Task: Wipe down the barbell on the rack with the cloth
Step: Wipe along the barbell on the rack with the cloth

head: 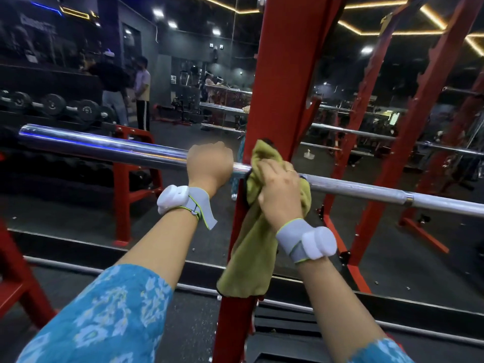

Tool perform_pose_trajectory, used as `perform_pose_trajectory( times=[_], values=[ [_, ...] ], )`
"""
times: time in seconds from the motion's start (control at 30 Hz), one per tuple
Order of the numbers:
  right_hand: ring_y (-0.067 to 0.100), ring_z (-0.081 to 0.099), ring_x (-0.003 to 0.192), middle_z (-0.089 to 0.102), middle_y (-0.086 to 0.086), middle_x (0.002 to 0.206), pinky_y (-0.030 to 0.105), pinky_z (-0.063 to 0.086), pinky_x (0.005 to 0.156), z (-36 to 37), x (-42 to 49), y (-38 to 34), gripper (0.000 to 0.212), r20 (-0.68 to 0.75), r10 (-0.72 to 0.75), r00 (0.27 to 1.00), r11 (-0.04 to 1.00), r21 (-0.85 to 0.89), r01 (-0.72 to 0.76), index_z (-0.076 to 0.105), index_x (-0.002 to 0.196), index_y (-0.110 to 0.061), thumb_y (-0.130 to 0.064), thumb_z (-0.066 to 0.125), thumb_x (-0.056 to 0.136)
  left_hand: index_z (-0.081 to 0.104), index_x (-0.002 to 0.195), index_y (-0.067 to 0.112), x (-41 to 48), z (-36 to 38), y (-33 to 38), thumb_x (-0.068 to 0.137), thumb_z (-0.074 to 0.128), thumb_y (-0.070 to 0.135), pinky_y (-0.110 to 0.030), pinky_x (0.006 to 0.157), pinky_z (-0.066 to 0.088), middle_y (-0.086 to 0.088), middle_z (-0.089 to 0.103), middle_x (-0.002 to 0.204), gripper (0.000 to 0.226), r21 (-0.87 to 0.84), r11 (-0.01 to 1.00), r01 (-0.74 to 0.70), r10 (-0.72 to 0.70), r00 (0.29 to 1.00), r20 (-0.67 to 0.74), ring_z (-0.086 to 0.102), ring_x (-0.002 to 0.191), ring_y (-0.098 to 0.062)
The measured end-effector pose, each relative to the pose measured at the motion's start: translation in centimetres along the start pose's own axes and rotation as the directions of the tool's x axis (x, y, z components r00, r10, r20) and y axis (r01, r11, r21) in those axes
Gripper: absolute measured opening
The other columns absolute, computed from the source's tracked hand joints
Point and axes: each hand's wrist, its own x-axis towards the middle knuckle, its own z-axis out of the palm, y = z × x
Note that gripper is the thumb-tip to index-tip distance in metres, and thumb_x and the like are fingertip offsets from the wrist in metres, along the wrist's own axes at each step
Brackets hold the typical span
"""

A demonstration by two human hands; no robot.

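Note:
A chrome barbell (104, 146) runs across the view from the left to the far right, resting on the red rack upright (277, 82). My left hand (209, 165) grips the thick sleeve of the bar just left of the upright. My right hand (280, 189) holds an olive-green cloth (251, 244) wrapped over the thinner shaft beside the upright. The cloth's loose end hangs down in front of the upright. The bar under the cloth is hidden.
A mirror wall behind the rack reflects more red frames and bars. A dumbbell rack (52, 106) stands at the left, with two people (125, 90) beyond it. A red bench frame (128, 184) sits below the bar's left end. The floor is dark rubber.

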Motion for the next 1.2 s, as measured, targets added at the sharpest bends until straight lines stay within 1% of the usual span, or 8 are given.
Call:
perform_pose_trajectory(
  times=[0.1,0.4,0.63,0.73,0.83,0.93,1.03,1.2],
  values=[
    [0.036,0.056,0.068,0.067,0.011,0.084,0.033,0.047,0.062,0.1,0.6,0.2,0.031,-0.017,0.131,0.991,0.991,-0.036,-0.132,0.068,0.086,-0.006,0.005,0.064,0.058,0.057,0.062,0.001,0.1,0.0,0.0,0.075,0.014,0.032,-0.035,0.063,0.031,-0.023,0.061,0.061,0.055,-0.008,1.000,0.011,-0.011,1.000,-0.021,0.053,0.055,-0.037],
    [0.035,0.056,0.074,0.069,0.007,0.091,0.036,0.048,0.067,1.3,0.7,-2.8,0.041,0.054,-0.011,0.998,0.995,0.096,0.006,0.069,0.089,-0.006,-0.006,0.031,0.072,0.056,0.060,0.000,-0.1,0.0,0.0,0.078,0.021,0.028,-0.035,0.061,0.032,-0.025,0.061,0.060,0.049,-0.028,1.000,-0.001,0.000,0.999,-0.041,0.053,0.054,-0.039],
    [0.038,0.054,0.082,0.063,0.016,0.089,0.037,0.040,0.069,-0.8,1.1,-1.5,0.028,0.154,0.266,0.952,0.957,-0.157,-0.242,0.064,0.088,-0.004,0.002,0.063,0.061,0.055,0.061,0.002,-0.1,0.2,-0.2,0.077,0.017,0.031,-0.033,0.062,0.026,-0.020,0.059,0.058,0.051,-0.027,1.000,-0.010,0.009,0.999,-0.032,0.049,0.053,-0.035],
    [0.031,0.056,0.071,0.062,0.006,0.077,0.032,0.038,0.064,0.4,1.8,-3.5,0.023,0.108,0.230,0.967,0.948,-0.252,-0.197,0.065,0.080,-0.014,-0.006,0.065,0.058,0.054,0.057,0.002,0.0,0.3,-0.3,0.077,0.019,0.029,-0.033,0.060,0.026,-0.021,0.058,0.055,0.048,-0.035,0.999,-0.001,0.000,0.999,-0.044,0.049,0.050,-0.036],
    [0.033,0.057,0.076,0.065,0.006,0.085,0.037,0.032,0.072,1.4,0.6,-3.8,0.040,0.053,0.046,0.998,0.993,-0.110,-0.040,0.068,0.091,-0.009,-0.006,0.035,0.068,0.050,0.048,0.003,0.1,0.2,-0.1,0.075,0.031,0.022,-0.029,0.052,0.034,-0.019,0.053,0.045,0.038,-0.020,1.000,0.008,-0.009,0.997,-0.073,0.047,0.038,-0.034],
    [0.035,0.056,0.080,0.067,0.006,0.091,0.035,0.031,0.075,1.2,-0.7,-3.3,0.044,-0.019,0.012,1.000,0.999,0.031,-0.012,0.069,0.089,-0.006,-0.001,0.032,0.065,0.052,0.051,0.002,0.1,0.4,-0.2,0.077,0.029,0.023,-0.030,0.054,0.028,-0.020,0.055,0.047,0.040,-0.024,1.000,-0.009,0.007,0.997,-0.074,0.048,0.041,-0.035],
    [0.035,0.057,0.076,0.067,0.007,0.087,0.031,0.030,0.075,1.1,-2.7,-4.0,0.043,0.016,0.081,0.997,0.986,0.147,-0.082,0.069,0.083,-0.005,0.004,0.041,0.051,0.053,0.054,0.002,0.0,0.4,-0.1,0.079,0.025,0.025,-0.032,0.059,0.024,-0.021,0.056,0.051,0.043,-0.048,0.999,-0.011,0.007,0.996,-0.086,0.045,0.044,-0.034],
    [0.036,0.061,0.084,0.068,0.009,0.090,0.046,0.050,0.082,0.3,-3.9,-4.0,0.040,0.059,0.302,0.951,0.828,0.479,-0.293,0.069,0.087,-0.004,0.006,0.039,0.061,0.050,0.051,0.002,0.0,0.5,-0.2,0.078,0.028,0.023,-0.031,0.058,0.025,-0.019,0.054,0.047,0.041,-0.047,0.999,-0.003,-0.002,0.996,-0.087,0.039,0.041,-0.030]
  ],
)
